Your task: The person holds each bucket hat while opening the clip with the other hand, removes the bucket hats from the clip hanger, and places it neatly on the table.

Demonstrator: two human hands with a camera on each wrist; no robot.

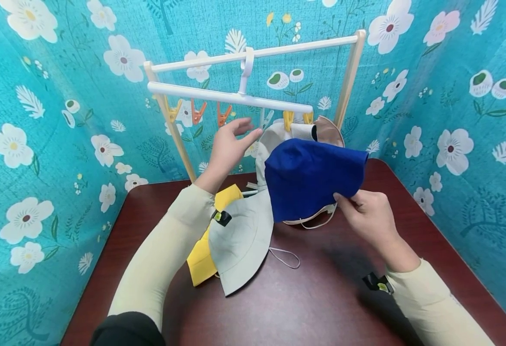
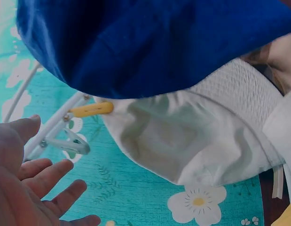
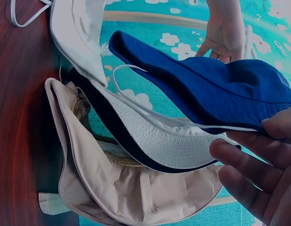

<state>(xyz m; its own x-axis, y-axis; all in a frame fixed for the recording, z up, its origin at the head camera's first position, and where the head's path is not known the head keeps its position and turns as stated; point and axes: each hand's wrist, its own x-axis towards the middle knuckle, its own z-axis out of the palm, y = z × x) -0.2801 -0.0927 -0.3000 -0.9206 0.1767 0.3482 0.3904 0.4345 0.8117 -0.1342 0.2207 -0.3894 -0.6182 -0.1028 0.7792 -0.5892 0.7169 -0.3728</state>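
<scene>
Blue hat (image 1: 313,178): held up over the table (image 1: 322,298), in front of the hanger's (image 1: 209,94) right-hand end, not pinched by any clip as far as the views show.
Right hand (image 1: 371,216): grasping the blue hat by its edge, thumb against fingers; the grip is best kept near the rim, so the cloth spreads flat.
Left hand (image 1: 231,149): released — fingers loose, holding nothing, near the pale teal clip (image 2: 72,146).
Pale teal clip: hanging with nothing in its jaws; it looks the handiest one, and squeezing it wide before feeding in a single fold of edge should give a firm bite.
White hat (image 2: 159,136): behind the blue one, its edge caught in a yellow clip (image 2: 92,110); brushing it could tug it loose.
White cord (image 3: 131,103): close along the blue edge — whose it is cannot be told; better kept out of the jaws.
Hanger: hooked on the wooden rack (image 1: 351,79), tilted; gentle pulls suit it.
Pale hat (image 1: 241,240): lying on the table, partly over a yellow one (image 1: 201,262).
</scene>
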